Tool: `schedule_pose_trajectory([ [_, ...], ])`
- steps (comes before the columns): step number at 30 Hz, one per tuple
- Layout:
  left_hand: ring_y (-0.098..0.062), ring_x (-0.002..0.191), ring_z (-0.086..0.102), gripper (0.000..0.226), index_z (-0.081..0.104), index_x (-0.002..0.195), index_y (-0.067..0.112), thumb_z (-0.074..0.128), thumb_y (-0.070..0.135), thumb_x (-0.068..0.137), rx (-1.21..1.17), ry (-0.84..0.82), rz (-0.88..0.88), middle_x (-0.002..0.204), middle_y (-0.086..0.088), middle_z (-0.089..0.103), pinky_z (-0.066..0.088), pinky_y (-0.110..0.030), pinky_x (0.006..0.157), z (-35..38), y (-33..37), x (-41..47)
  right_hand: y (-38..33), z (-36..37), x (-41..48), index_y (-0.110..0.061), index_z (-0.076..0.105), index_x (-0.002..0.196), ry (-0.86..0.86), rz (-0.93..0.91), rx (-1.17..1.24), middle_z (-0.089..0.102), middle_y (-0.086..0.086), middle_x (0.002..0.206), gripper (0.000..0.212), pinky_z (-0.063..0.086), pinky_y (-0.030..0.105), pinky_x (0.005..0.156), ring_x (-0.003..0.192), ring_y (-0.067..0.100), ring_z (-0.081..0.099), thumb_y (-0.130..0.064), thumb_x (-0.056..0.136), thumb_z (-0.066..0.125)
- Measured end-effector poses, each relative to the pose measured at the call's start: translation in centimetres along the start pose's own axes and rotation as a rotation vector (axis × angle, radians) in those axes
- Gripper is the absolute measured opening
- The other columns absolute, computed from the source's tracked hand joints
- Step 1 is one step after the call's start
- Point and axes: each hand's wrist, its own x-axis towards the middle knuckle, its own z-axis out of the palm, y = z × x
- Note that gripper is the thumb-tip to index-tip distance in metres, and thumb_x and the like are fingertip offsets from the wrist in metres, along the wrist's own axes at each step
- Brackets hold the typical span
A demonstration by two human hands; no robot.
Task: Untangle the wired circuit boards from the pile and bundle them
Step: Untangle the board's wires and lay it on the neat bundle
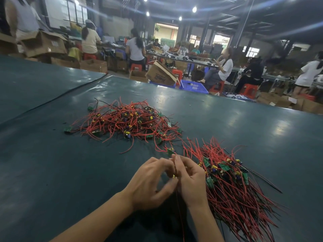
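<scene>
Pinching one red wire with left grip and right grip, near middle of bench. About half done: tidy bunch at near right, messy pile to sort at far left.

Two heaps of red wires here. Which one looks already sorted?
The heap beside the right hand: its wires run roughly parallel, boards gathered together. The farther pile is a criss-cross tangle.
</scene>
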Motion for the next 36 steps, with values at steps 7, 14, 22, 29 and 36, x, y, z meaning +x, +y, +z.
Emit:
schedule_pose_trajectory([
  [7,-0.022,0.060,0.063,0.071,0.068,0.079,0.005,0.022,0.056,0.095,-0.574,0.115,-0.728,0.072,-0.011,0.071,0.049,-0.028,0.059,0.1,-0.8,1.0,-0.4,0.1,-0.5,-0.016,0.079,0.073,-0.001,-0.171,-0.002,0.071,0.012,0.066,0.034,0.050,0.047,0.058,0.062,0.043,0.063,-0.035,0.095,0.061],
  [14,-0.022,0.066,0.064,0.059,0.071,0.090,0.000,0.053,0.056,0.081,-0.838,0.222,-0.988,0.087,-0.021,0.070,0.053,-0.027,0.058,-0.2,-1.3,1.7,-0.9,0.3,-1.1,-0.010,0.075,0.062,-0.125,-0.219,-0.048,0.063,-0.004,0.051,0.039,0.038,0.022,0.045,0.041,0.007,0.051,-0.030,0.092,0.061],
  [22,-0.018,0.058,0.062,0.017,0.064,0.091,0.013,0.056,0.027,0.092,-0.718,0.240,-0.612,0.070,0.002,0.067,0.047,-0.023,0.054,-0.8,0.2,1.7,-0.5,0.3,-1.0,-0.008,0.051,0.046,-0.012,-0.288,-0.154,0.047,0.003,0.041,0.058,0.029,0.029,0.040,0.036,0.014,0.038,-0.039,0.094,0.057],
  [29,-0.016,0.055,0.061,0.033,0.069,0.073,0.013,0.068,0.046,0.072,-0.755,0.325,-0.770,0.060,-0.006,0.062,0.046,-0.022,0.052,-0.8,-0.5,1.8,-0.2,-0.1,-0.5,-0.014,0.061,0.057,0.225,-0.363,-0.369,0.060,-0.010,0.060,0.047,0.046,0.035,0.067,0.066,0.013,0.056,-0.046,0.090,0.054],
  [36,-0.011,0.051,0.058,0.019,0.075,0.070,0.017,0.072,0.035,0.072,-0.990,0.444,-0.922,0.078,-0.008,0.072,0.044,-0.018,0.045,-1.2,-0.9,2.0,-0.1,0.0,-0.5,-0.014,0.070,0.072,0.216,-0.460,-0.377,0.060,-0.006,0.073,0.028,0.045,0.024,0.065,0.070,0.007,0.056,-0.027,0.096,0.060],
])
